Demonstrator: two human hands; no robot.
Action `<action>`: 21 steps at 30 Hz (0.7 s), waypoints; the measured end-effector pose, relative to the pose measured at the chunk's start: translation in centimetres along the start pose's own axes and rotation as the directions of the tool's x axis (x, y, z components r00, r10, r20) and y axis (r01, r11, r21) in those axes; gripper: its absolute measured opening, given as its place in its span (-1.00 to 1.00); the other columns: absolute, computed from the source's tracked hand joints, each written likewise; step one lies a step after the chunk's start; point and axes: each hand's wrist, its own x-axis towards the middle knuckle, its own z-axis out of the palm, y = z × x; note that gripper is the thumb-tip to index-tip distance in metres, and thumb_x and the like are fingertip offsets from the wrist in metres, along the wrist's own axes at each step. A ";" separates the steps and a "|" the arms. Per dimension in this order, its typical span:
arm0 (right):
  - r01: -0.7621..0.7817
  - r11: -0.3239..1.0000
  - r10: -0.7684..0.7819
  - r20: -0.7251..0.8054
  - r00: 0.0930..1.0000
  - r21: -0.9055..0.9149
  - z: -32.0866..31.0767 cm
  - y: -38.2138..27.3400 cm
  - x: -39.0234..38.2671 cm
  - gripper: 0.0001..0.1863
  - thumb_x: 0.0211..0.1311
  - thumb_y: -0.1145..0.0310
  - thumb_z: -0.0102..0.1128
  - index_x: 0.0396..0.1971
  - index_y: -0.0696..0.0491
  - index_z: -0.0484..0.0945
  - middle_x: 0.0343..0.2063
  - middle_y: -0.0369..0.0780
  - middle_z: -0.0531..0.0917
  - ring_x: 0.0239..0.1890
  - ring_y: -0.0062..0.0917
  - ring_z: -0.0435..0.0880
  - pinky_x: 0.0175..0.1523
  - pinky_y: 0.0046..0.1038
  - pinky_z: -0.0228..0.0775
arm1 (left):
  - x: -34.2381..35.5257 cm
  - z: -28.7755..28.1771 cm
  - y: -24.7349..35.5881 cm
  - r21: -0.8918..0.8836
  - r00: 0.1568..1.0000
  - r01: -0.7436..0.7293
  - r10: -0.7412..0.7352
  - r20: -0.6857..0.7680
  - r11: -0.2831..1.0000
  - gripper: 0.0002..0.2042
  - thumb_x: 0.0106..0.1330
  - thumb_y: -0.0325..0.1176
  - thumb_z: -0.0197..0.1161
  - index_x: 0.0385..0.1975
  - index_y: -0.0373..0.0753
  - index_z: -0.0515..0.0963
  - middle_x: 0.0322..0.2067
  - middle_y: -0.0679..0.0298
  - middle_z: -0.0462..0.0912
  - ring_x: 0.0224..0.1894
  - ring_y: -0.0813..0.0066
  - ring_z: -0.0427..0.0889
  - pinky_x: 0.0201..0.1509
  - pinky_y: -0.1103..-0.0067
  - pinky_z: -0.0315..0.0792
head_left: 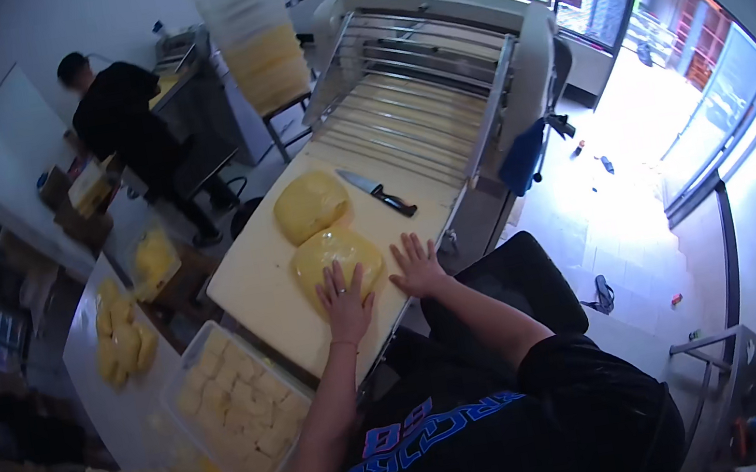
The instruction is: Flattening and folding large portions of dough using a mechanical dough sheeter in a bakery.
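Note:
Two large rounded lumps of yellow dough lie against each other on a pale work board [253, 284]. My left hand [345, 297] rests flat on the nearer dough lump [334, 254], fingers spread. The farther dough lump [310, 203] touches its far side. To the right of the nearer lump, my right hand [418, 267] is laid on the board with its fingers apart and nothing in it. A knife [377, 193] with a dark handle lies beyond both hands, right of the farther lump.
A dough sheeter's metal guard bars [420, 93] rise past the board. At left stand a tub of cut dough pieces [237, 394] and a table with long dough pieces [122, 338]. Stacked plastic boxes [252, 45] and a co-worker in dark clothes [126, 117] are farther back.

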 end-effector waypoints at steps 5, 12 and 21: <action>-0.002 0.999 0.002 -0.004 1.000 0.054 -0.8 0.6 0.1 -0.12 0.30 -0.19 -0.18 0.47 0.00 -0.10 0.49 0.01 -0.29 0.52 -0.08 -0.45 0.43 0.22 -0.55 | 0.2 0.6 0.4 -0.012 0.993 -0.024 0.022 -0.113 1.000 -0.29 0.19 -0.14 0.25 0.38 -0.04 0.20 0.45 -0.02 -0.05 0.45 -0.13 -0.05 0.42 -0.03 -0.10; -0.010 0.999 0.009 0.017 1.000 0.052 -0.8 0.5 0.1 -0.12 0.27 -0.19 -0.15 0.48 -0.03 -0.10 0.49 0.01 -0.30 0.52 -0.09 -0.46 0.43 0.21 -0.56 | -1.2 1.6 -0.3 -0.043 0.969 -0.038 0.027 -0.244 0.998 -0.29 0.14 -0.18 0.28 0.34 -0.10 0.23 0.43 0.04 0.06 0.42 -0.06 0.07 0.43 0.07 -0.02; -0.044 0.999 0.043 0.057 0.997 0.018 -0.1 0.2 0.6 -0.11 0.26 -0.18 -0.12 0.48 -0.06 -0.12 0.49 -0.01 -0.30 0.52 -0.11 -0.46 0.44 0.18 -0.56 | -1.7 1.4 -0.5 -0.055 0.958 -0.007 -0.009 -0.286 0.998 -0.29 0.10 -0.21 0.30 0.32 -0.11 0.24 0.40 0.10 0.14 0.39 0.01 0.16 0.42 0.10 0.06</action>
